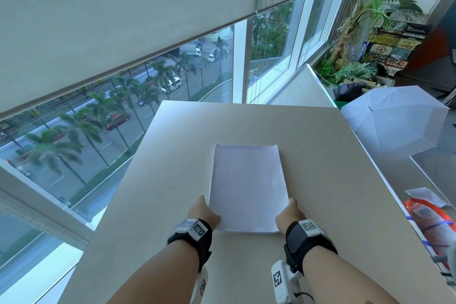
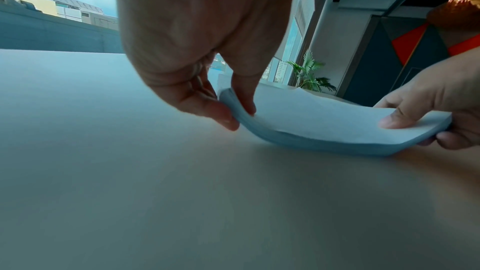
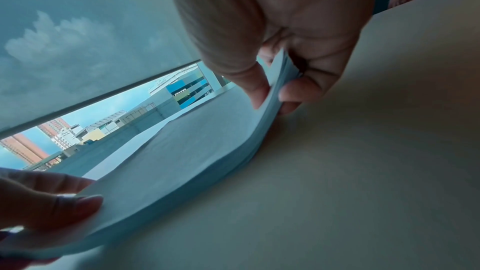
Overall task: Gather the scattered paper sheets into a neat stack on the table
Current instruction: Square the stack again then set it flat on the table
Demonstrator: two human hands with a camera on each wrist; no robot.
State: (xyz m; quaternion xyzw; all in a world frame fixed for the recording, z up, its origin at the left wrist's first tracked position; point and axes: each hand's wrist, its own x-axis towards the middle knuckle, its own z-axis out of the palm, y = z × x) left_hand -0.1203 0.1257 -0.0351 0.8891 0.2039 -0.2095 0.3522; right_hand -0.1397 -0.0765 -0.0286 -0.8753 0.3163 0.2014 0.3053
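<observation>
A stack of white paper sheets point(image 1: 248, 187) lies lengthwise in the middle of the beige table point(image 1: 333, 155). My left hand point(image 1: 204, 212) pinches the stack's near left edge, thumb on top and fingers beneath. My right hand point(image 1: 287, 215) pinches the near right edge the same way. In the left wrist view the stack point(image 2: 324, 122) sags in the middle, both side edges lifted, between my left hand point(image 2: 233, 114) and my right hand point(image 2: 420, 128). The right wrist view shows the stack point(image 3: 182, 161) bent upward where my right hand point(image 3: 272, 93) grips it, with my left hand point(image 3: 52, 204) at the other edge.
A window with a lowered blind point(image 1: 123, 20) stands behind and left of the table. To the right sit a white umbrella point(image 1: 394, 121), potted plants point(image 1: 365, 20) and a plastic-wrapped orange package point(image 1: 429, 219). The table's left edge point(image 1: 118, 180) runs along the window.
</observation>
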